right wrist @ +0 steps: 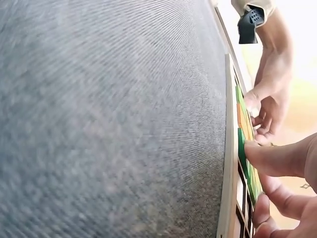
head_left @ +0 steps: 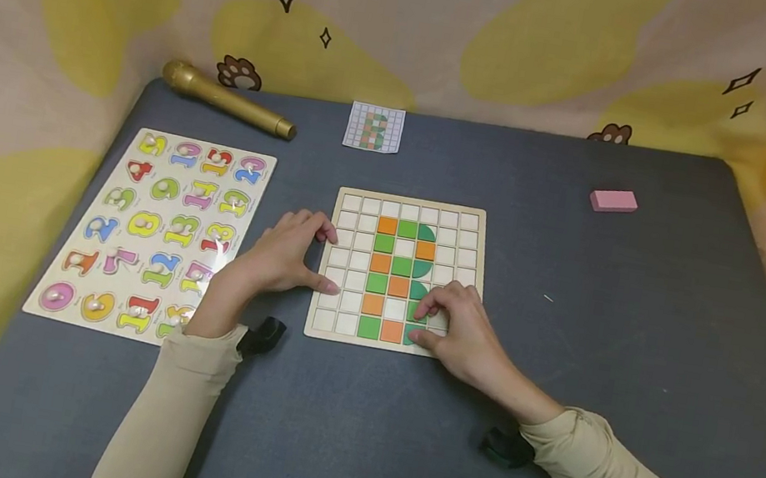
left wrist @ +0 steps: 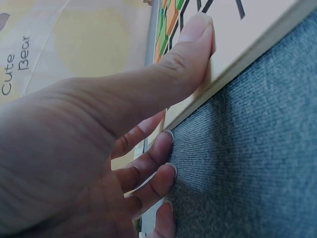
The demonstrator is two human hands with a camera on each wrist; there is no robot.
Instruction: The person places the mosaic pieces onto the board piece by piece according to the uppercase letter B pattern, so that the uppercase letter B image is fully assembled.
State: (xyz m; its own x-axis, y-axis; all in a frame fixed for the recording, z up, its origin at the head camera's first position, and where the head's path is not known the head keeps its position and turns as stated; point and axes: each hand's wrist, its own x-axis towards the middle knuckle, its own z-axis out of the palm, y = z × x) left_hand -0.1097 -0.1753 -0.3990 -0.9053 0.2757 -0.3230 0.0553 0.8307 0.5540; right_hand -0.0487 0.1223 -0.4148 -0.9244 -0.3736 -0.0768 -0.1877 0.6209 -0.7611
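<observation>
A square wooden grid board [head_left: 480, 217] lies on the table, with orange, light green and dark green tiles set in its middle columns. My left hand [head_left: 285, 252] rests at its left side. In the left wrist view, that thumb [left wrist: 181, 62] lies on top of the board while the fingers bend beside its edge. My right hand [head_left: 462, 333] is over the lower right of the pattern, thumb and index finger bent at a dark green tile [right wrist: 241, 145] in the bottom row. Part of this tile is hidden by the thumb.
A number puzzle board [head_left: 151, 234] lies to the left, partly behind my left forearm. Beyond it rests a gold microphone [head_left: 231, 102]. A small pattern card [head_left: 374, 128] lies behind the grid board, and a pink block [head_left: 613, 201] sits at the back right.
</observation>
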